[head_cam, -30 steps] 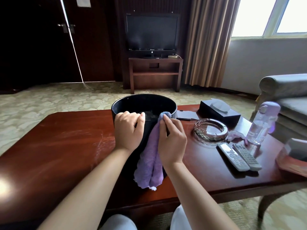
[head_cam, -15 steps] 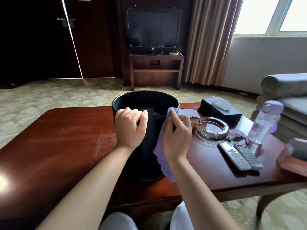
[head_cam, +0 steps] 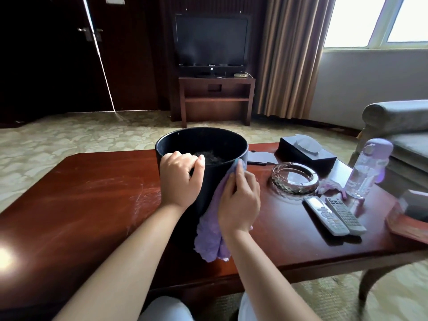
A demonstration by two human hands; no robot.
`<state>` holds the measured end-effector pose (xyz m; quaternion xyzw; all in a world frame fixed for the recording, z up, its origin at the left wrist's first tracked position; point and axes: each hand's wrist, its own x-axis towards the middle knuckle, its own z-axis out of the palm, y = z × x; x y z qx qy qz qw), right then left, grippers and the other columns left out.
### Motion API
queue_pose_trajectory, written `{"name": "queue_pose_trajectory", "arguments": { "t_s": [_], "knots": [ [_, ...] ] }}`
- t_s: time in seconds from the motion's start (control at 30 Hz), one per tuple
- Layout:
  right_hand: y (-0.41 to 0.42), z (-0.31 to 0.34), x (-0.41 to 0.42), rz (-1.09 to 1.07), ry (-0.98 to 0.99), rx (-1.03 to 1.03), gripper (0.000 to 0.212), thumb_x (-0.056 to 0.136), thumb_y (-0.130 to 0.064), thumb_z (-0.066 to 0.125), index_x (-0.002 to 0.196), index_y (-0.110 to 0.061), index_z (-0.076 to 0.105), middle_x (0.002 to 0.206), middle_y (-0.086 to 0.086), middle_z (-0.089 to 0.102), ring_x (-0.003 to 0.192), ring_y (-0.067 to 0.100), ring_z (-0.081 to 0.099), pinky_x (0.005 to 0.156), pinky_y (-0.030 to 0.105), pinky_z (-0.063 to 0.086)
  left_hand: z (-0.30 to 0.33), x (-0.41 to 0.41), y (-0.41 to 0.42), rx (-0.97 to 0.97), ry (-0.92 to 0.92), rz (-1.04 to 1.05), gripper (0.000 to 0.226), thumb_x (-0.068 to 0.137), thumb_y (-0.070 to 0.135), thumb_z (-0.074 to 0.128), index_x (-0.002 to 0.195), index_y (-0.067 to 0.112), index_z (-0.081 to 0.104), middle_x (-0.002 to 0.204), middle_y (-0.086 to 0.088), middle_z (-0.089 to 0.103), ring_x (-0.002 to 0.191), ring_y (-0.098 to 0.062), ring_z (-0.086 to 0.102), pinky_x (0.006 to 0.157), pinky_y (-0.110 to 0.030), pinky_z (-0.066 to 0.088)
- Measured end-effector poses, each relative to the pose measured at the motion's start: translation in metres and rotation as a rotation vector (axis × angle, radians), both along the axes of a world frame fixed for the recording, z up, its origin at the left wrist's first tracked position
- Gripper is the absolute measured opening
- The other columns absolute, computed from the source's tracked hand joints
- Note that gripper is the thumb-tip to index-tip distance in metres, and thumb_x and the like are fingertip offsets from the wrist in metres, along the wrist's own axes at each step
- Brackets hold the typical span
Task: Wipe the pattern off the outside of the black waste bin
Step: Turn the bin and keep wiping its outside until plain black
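I am holding the black bin [head_cam: 215, 181] steady with my left hand [head_cam: 181, 179], whose fingers are curling over the near rim while the thumb is pressing on the outer wall; I judge this grip is there to stop the bin turning or sliding on the worktop [head_cam: 76, 205] as I rub. My right hand [head_cam: 239, 200] is pressing a purple cloth [head_cam: 212, 230] flat against the right side of the bin's outside, just beside my left hand, with the fingers curled round the cloth's upper part and the loose end hanging below my wrist. I cannot see the pattern itself from here; the cloth is covering it or the wall is too dark. To the right of my right hand are sitting a glass ashtray [head_cam: 295, 179] and two remotes [head_cam: 335, 215], well clear of the wiping.
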<state>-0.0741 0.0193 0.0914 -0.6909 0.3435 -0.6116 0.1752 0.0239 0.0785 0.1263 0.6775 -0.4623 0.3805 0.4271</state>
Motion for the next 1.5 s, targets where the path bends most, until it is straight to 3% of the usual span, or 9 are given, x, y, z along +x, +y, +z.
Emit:
{"name": "queue_pose_trajectory", "arguments": {
  "t_s": [0.23, 0.4, 0.53, 0.67, 0.9, 1.07, 1.17, 1.33, 1.5],
  "knots": [
    [-0.011, -0.03, -0.008, 0.073, 0.257, 0.472, 0.037, 0.098, -0.024, 0.037, 0.132, -0.023, 0.052, 0.111, 0.006, 0.056, 0.107, 0.026, 0.05, 0.082, 0.035, 0.04, -0.002, 0.001, -0.003, -0.026, 0.0, 0.013, 0.041, 0.092, 0.024, 0.041, 0.052, 0.02, 0.029, 0.05, 0.009, 0.026, 0.052, -0.016, 0.031, 0.062, -0.029, 0.021],
    [-0.007, -0.08, -0.015, 0.124, 0.435, 0.81, 0.032, 0.097, -0.022, 0.031, 0.114, -0.015, 0.058, 0.11, 0.014, 0.056, 0.108, 0.032, 0.051, 0.082, 0.035, 0.04, -0.002, 0.002, -0.003, -0.017, -0.024, 0.007, 0.041, 0.091, 0.023, 0.042, 0.053, 0.021, 0.028, 0.05, 0.009, 0.026, 0.053, -0.015, 0.03, 0.063, -0.028, 0.017],
    [-0.012, -0.056, -0.01, 0.144, 0.224, 0.664, 0.027, 0.096, -0.015, 0.037, 0.103, -0.008, 0.063, 0.101, 0.013, 0.055, 0.101, 0.031, 0.052, 0.076, 0.029, 0.032, -0.004, 0.002, -0.005, -0.035, -0.038, 0.029, 0.041, 0.091, 0.022, 0.043, 0.053, 0.02, 0.029, 0.05, 0.008, 0.027, 0.053, -0.015, 0.029, 0.063, -0.028, 0.017],
    [-0.002, -0.036, -0.002, 0.2, -0.048, 0.383, 0.039, 0.095, -0.018, 0.036, 0.126, -0.006, 0.057, 0.092, 0.002, 0.049, 0.089, 0.016, 0.048, 0.074, 0.006, 0.029, -0.004, 0.002, -0.005, -0.038, -0.024, 0.038, 0.041, 0.091, 0.022, 0.043, 0.053, 0.02, 0.029, 0.049, 0.008, 0.028, 0.053, -0.016, 0.031, 0.063, -0.028, 0.02],
    [0.004, -0.102, -0.015, 0.146, 0.547, 0.906, 0.047, 0.099, -0.029, 0.023, 0.145, -0.034, 0.023, 0.122, 0.011, 0.056, 0.112, 0.032, 0.052, 0.089, 0.037, 0.04, -0.004, 0.002, -0.005, -0.035, -0.023, 0.033, 0.042, 0.09, 0.022, 0.043, 0.05, 0.018, 0.031, 0.049, 0.008, 0.029, 0.052, -0.017, 0.032, 0.062, -0.029, 0.022],
    [0.02, -0.096, -0.016, 0.144, 0.766, 0.931, 0.032, 0.091, -0.018, 0.034, 0.121, -0.015, 0.043, 0.123, 0.008, 0.057, 0.114, 0.031, 0.052, 0.092, 0.036, 0.039, -0.005, 0.004, -0.007, -0.041, -0.022, 0.057, 0.045, 0.091, 0.021, 0.042, 0.048, 0.013, 0.034, 0.047, 0.004, 0.03, 0.051, -0.021, 0.035, 0.061, -0.033, 0.025],
    [0.039, -0.107, -0.015, 0.139, 0.889, 0.824, 0.051, 0.083, -0.019, 0.045, 0.132, -0.009, 0.036, 0.125, 0.005, 0.055, 0.114, 0.028, 0.052, 0.092, 0.034, 0.038, -0.006, 0.004, -0.007, -0.045, -0.027, 0.058, 0.045, 0.09, 0.021, 0.042, 0.047, 0.012, 0.034, 0.046, 0.003, 0.031, 0.05, -0.021, 0.035, 0.061, -0.032, 0.024],
    [0.031, -0.118, -0.01, 0.077, 0.91, 0.744, 0.048, 0.083, -0.025, 0.051, 0.128, -0.014, 0.038, 0.12, 0.001, 0.053, 0.111, 0.023, 0.051, 0.09, 0.033, 0.04, -0.004, 0.004, -0.007, -0.033, -0.011, 0.026, 0.041, 0.088, 0.021, 0.042, 0.049, 0.017, 0.028, 0.046, 0.005, 0.027, 0.05, -0.02, 0.033, 0.062, -0.033, 0.025],
    [-0.022, -0.117, -0.023, 0.196, 0.78, 0.842, 0.036, 0.096, -0.022, 0.028, 0.129, -0.025, 0.042, 0.125, 0.009, 0.048, 0.117, 0.029, 0.043, 0.092, 0.035, 0.035, -0.004, 0.005, -0.007, -0.037, -0.022, 0.004, 0.041, 0.085, 0.019, 0.043, 0.049, 0.019, 0.024, 0.046, 0.008, 0.023, 0.049, -0.017, 0.03, 0.061, -0.029, 0.02]
  ]
}}
